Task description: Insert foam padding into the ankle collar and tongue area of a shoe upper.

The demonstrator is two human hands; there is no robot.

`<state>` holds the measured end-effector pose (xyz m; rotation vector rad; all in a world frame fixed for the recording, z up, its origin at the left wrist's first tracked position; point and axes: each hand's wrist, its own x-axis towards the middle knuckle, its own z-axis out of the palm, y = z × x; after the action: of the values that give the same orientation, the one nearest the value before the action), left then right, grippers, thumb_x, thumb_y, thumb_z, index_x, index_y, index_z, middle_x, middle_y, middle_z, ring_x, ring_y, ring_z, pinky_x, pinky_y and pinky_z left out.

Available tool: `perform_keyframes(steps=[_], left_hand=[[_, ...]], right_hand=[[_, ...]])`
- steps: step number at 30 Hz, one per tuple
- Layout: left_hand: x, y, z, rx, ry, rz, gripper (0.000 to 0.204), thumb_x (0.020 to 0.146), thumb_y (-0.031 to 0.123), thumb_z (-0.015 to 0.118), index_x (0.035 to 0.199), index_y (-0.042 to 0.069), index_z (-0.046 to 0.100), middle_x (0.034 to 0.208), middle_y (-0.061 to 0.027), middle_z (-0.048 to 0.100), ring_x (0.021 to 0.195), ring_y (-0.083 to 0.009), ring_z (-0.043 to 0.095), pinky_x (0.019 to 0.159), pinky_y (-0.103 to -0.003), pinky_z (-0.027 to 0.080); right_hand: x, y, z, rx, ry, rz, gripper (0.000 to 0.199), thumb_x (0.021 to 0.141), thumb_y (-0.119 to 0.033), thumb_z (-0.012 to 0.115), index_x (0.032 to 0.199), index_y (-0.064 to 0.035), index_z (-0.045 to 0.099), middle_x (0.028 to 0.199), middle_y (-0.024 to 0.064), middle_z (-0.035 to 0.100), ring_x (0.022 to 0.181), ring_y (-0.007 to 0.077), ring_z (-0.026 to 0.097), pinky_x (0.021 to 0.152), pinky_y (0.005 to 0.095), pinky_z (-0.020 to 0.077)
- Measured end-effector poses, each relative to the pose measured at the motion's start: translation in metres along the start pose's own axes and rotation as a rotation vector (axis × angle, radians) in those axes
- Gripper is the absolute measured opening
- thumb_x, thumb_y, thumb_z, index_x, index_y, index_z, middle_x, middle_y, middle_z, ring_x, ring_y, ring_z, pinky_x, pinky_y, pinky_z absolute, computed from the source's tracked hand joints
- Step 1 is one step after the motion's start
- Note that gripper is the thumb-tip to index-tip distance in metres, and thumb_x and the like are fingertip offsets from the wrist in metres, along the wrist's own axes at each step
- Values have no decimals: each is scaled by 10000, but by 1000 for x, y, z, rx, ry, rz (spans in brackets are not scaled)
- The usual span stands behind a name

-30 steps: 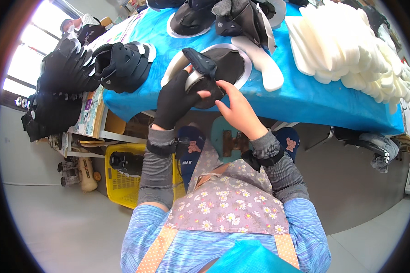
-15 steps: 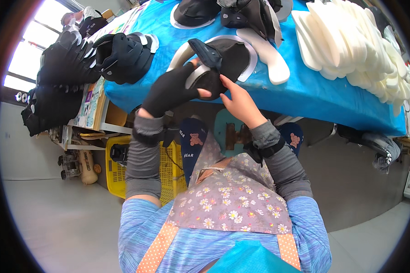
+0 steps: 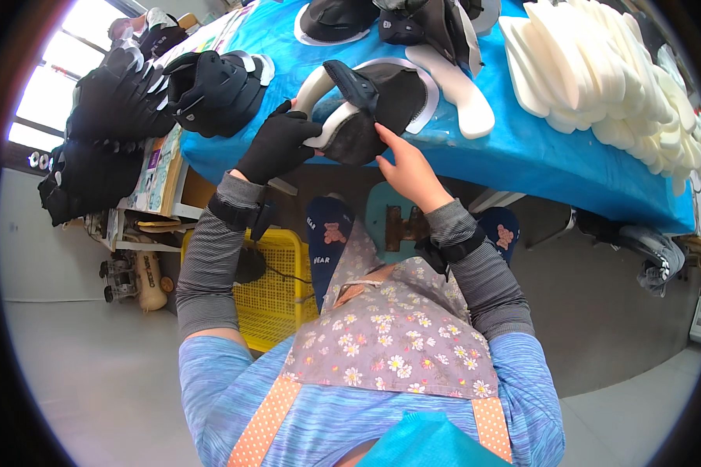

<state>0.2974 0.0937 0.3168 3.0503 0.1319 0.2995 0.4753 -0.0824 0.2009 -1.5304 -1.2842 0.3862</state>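
- The black shoe upper [image 3: 370, 105] with its white insole edge sits at the near rim of the blue table [image 3: 568, 159], held between both hands.
- The gloved left hand [image 3: 276, 144] is closed round its left side; the bare right hand [image 3: 405, 167] pinches the lower right edge with its fingertips.
- Both forearms reach up from the lap.
- A stack of white insoles [image 3: 600, 78] lies to the right, more black uppers [image 3: 210, 89] to the left, and a yellow basket [image 3: 280, 288] stands below.

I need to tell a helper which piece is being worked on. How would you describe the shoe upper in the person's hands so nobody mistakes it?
Start at the blue-covered table and look to its near edge. There the black-gloved left hand and bare right hand grip a black shoe upper with a white rim. Unlike the other black uppers lying flat, it is the only one held.
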Motion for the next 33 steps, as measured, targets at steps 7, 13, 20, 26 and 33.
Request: perform_keyframes(steps=[7,13,20,26,33], left_hand=[[7,36,-17,-69,27,-56,388,705,319,789,931,41,639,783,-135,611,800,-347,615,1050,-476,335],[4,32,24,113,172,-238,391,724,391,769,856,57,613,708,-151,630,712,-344,641,936,-468,430],[-3,27,25,37,181,-219,427,729,428,765,889,55,633,698,-155,625,731,-334,647,1012,-500,362],[9,57,13,-169,530,-382,478,832,383,712,1152,48,595,920,-94,689,889,-267,678,995,-416,403],[49,59,59,-364,513,-659,306,947,338,544,1048,63,629,897,-163,668,771,-337,648,661,-402,495]], right_hand=[[6,16,-6,104,-28,14,548,835,-44,619,1359,1,466,1260,233,581,1163,345,577,955,379,470],[30,21,-13,288,30,135,389,866,-37,617,1250,-11,561,1132,104,656,986,170,633,864,292,505],[86,39,-38,461,388,267,620,846,-215,692,1327,79,432,1242,195,570,1061,221,585,911,313,474],[117,47,-47,512,361,383,631,853,-319,719,1254,110,489,1152,178,602,1033,216,584,879,301,471],[108,-8,-25,705,223,293,303,906,-256,663,978,39,656,900,46,667,784,109,598,707,255,480]])
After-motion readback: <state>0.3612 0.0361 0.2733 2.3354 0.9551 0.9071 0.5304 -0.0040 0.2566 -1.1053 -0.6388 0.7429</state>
